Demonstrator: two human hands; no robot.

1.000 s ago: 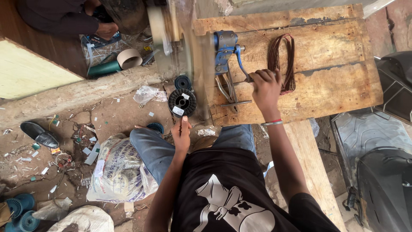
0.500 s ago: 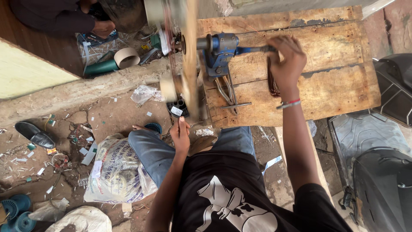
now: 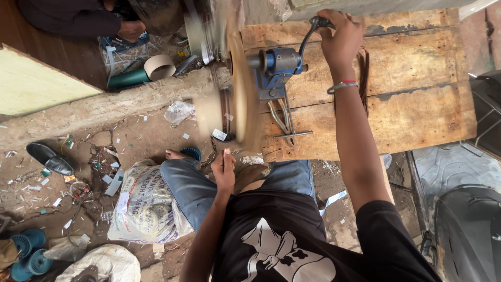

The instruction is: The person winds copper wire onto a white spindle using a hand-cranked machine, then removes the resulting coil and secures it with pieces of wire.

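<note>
Right now the right hand [image 3: 342, 39] is wrapped tight around the dark handle of a crank [image 3: 311, 31]. The crank goes into a blue winding machine [image 3: 276, 68] that sits at the left edge of a rough wooden bench [image 3: 412, 99]. Next to the machine, a big flat wheel [image 3: 237, 94] is all blurry. It hangs off the side of the bench, over the dirt floor.

The left hand [image 3: 225, 169] is down low, just under the blurry wheel and above the person's knees. Its fingers are straight and close together, and it is not holding anything that can be seen.

Some bent metal bits [image 3: 284, 117] lie on the bench just below the machine. A printed white sack [image 3: 148, 196] lies on the floor by the left leg. A black shoe [image 3: 49, 158] is farther left, and a roll of tape [image 3: 159, 67] lies up near another person's hand [image 3: 130, 30].
</note>
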